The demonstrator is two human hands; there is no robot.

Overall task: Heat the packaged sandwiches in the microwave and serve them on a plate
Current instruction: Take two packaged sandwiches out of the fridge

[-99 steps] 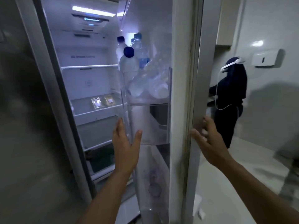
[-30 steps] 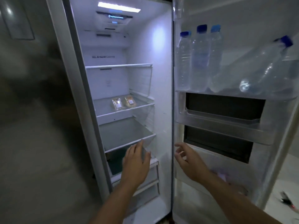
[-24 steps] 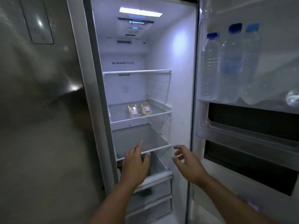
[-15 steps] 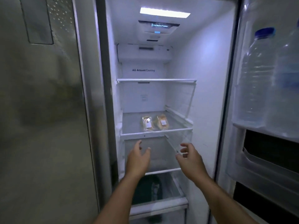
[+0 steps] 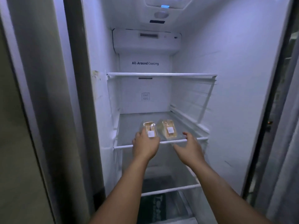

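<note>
Fridge shelf point(image 5: 161, 142) holds two sandwiches point(image 5: 166, 129) — light, soft, slippery-wrapped; take their sides. Left hand point(image 5: 145, 145) touches one, right hand point(image 5: 190, 147) spread — neither grasping.

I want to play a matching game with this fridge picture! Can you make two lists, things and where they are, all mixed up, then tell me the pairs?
Things:
1. left sandwich pack
2. right sandwich pack
3. top glass shelf
4. right hand

Places or states:
A. bare, above the sandwiches
B. open, reaching in at the shelf's front edge
C. at the left hand's fingers
D. lying on the middle shelf, no hand on it yet

Pairs: 1-C, 2-D, 3-A, 4-B
</note>
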